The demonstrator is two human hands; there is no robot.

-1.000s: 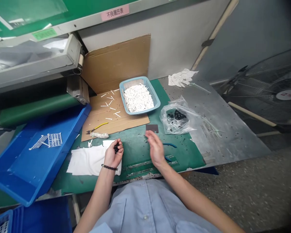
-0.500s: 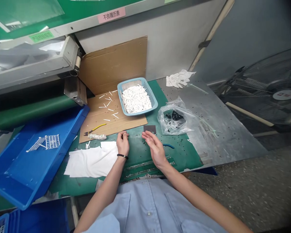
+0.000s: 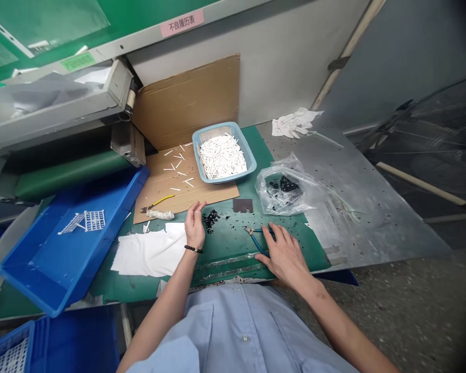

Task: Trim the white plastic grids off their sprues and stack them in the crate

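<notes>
My left hand (image 3: 194, 224) rests on its side on the green mat, fingers stretched forward and slightly curled, with nothing visible in it. Right beside its fingers lies a loose pile of small black pieces (image 3: 210, 219). Fingers spread, my right hand (image 3: 285, 254) is over the handles of blue-handled nippers (image 3: 255, 242); thumb and fingertips are at the handles, not closed round them. The nippers' jaws point left towards the pile. A flat dark plate (image 3: 243, 205) with a notched edge lies beyond the nippers.
A light-blue basket (image 3: 252, 165) of white sticks stands on cardboard (image 3: 213, 194), near yellow-handled cutters (image 3: 161, 201). White cloth (image 3: 145, 255) lies left, beside a blue bin (image 3: 34, 282). A clear bag (image 3: 270, 199) with black pieces and white gloves (image 3: 295, 123) are right.
My right hand has moved right and down onto the nippers' handles, its fingers spreading. My left hand has shifted slightly and its fingers have straightened. The black pile now shows between the hands.
</notes>
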